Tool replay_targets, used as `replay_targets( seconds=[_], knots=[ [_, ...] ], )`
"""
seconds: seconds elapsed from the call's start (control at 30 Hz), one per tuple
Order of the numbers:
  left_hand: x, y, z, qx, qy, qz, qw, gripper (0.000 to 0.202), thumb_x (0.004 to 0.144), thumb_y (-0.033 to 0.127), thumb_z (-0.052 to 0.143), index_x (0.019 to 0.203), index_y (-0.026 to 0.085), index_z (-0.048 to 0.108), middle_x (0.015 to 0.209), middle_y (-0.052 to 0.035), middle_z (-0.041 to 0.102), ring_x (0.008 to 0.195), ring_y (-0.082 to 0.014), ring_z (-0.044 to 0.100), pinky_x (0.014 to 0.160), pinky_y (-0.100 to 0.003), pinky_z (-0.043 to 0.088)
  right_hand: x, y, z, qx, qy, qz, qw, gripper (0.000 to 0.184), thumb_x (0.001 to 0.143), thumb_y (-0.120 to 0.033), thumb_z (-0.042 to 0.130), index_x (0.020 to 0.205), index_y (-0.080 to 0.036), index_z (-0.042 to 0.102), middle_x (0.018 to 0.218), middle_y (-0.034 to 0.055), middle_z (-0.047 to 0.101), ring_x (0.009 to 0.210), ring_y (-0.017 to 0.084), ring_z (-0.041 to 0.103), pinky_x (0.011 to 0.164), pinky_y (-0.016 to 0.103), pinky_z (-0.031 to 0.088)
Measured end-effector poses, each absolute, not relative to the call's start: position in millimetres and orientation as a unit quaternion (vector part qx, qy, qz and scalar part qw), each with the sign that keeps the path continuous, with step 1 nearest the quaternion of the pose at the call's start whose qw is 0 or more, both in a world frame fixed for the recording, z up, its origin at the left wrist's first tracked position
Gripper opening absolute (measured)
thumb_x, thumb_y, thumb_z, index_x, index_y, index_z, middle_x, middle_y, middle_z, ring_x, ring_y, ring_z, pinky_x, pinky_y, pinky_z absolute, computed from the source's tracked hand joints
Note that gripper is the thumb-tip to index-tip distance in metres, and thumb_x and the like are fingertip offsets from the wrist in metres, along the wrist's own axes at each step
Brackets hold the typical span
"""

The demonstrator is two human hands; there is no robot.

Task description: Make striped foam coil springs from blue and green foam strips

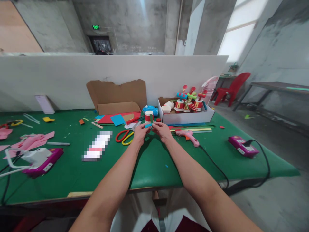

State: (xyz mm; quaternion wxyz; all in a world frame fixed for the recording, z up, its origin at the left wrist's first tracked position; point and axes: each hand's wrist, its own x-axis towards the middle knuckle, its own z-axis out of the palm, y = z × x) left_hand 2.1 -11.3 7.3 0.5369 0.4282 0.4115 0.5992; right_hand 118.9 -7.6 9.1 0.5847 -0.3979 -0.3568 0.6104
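Pinched between both hands at the frame's centre: a small blue strip (148, 125) crossed by a small green strip (151, 118), held just above the table (154, 167). Left hand (140, 133) gripping the blue strip's left end, fingertips closed on it; right hand (163, 131) closed on the crossing from the right, the two hands nearly touching. Blue strip lying roughly level, long axis left to right across the frame; green strip standing roughly upright, long axis toward the top of the frame, forming a cross. Right behind the strips, a red and white paper cup (149, 116). Left of the left hand, red and yellow scissors (125, 136) flat on the green cloth; right of the right hand, a pink glue gun (189, 136) with its black cord trailing off the near edge. Upper right of the hands, a white box (185, 117) holding finished cup figures. Behind, a torn cardboard piece (117, 95) leaning on a white partition (60, 80). Beyond, bare concrete walls, a bright window at upper right, a red chair (233, 87).
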Motion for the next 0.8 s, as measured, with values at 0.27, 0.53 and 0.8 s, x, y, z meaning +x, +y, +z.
replay_targets(
  seconds=[0.27, 0.53, 0.8],
  knots=[
    [4.9, -15.0, 10.2, 0.412, 0.396, 0.596, 0.564, 0.036, 0.05, 0.039, 0.08, 0.07, 0.015, 0.063, 0.06, 0.0006, 0.059, 0.055, -0.0089, 0.05, 0.054, -0.022, 0.036, 113.6, -7.4, 6.4, -0.381, -0.354, 0.593, 0.615, 0.025, 0.052, -0.022, 0.079, 0.07, -0.017, 0.063, 0.061, -0.0049, 0.063, 0.058, 0.009, 0.058, 0.07, 0.027, 0.051],
    [2.4, -10.6, 9.3, 0.411, 0.428, 0.61, 0.525, 0.037, 0.047, 0.042, 0.081, 0.058, 0.015, 0.056, 0.05, 0.0037, 0.052, 0.049, -0.008, 0.045, 0.052, -0.023, 0.035, 117.2, -8.8, 9.0, -0.374, -0.378, 0.628, 0.568, 0.027, 0.053, -0.021, 0.08, 0.073, -0.017, 0.062, 0.062, -0.005, 0.063, 0.058, 0.008, 0.059, 0.068, 0.025, 0.051],
    [2.0, -9.0, 4.6, 0.444, 0.436, 0.606, 0.495, 0.036, 0.052, 0.044, 0.078, 0.054, 0.015, 0.058, 0.049, 0.0025, 0.051, 0.047, -0.0083, 0.043, 0.05, -0.023, 0.033, 119.1, -7.3, 9.7, -0.374, -0.386, 0.616, 0.575, 0.027, 0.051, -0.023, 0.081, 0.071, -0.015, 0.064, 0.065, -0.0015, 0.066, 0.061, 0.01, 0.061, 0.071, 0.029, 0.053]
  ],
)
